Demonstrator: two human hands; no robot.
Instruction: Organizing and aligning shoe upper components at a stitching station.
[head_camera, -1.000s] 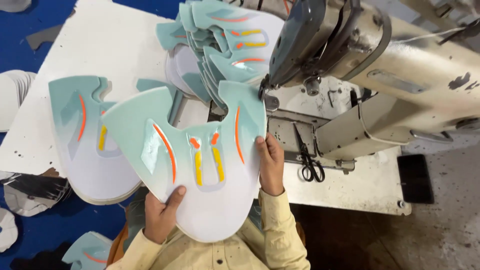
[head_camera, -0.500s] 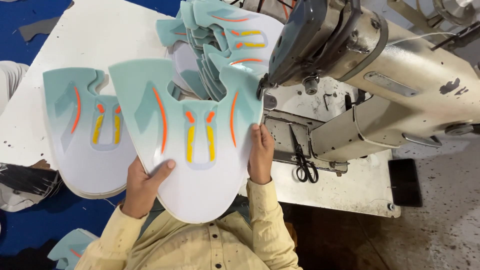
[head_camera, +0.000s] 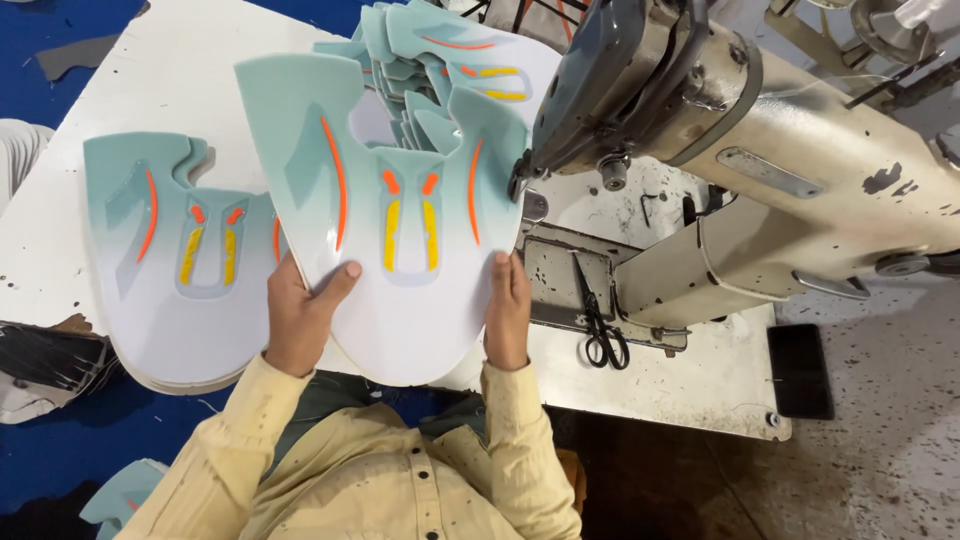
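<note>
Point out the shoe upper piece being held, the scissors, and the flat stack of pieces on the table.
held shoe upper piece (head_camera: 400, 300): head view, on its white lower half.
scissors (head_camera: 598, 315): head view, near the blades' pivot.
flat stack of pieces (head_camera: 190, 310): head view, on the top piece's white part.

matt smooth shoe panel (head_camera: 400, 230), chipped painted-metal sewing machine (head_camera: 800, 190)

White table (head_camera: 150, 80) with stacked shoe-upper pieces (head_camera: 180, 270), sewing machine (head_camera: 760, 190), black scissors (head_camera: 598, 318).
</note>
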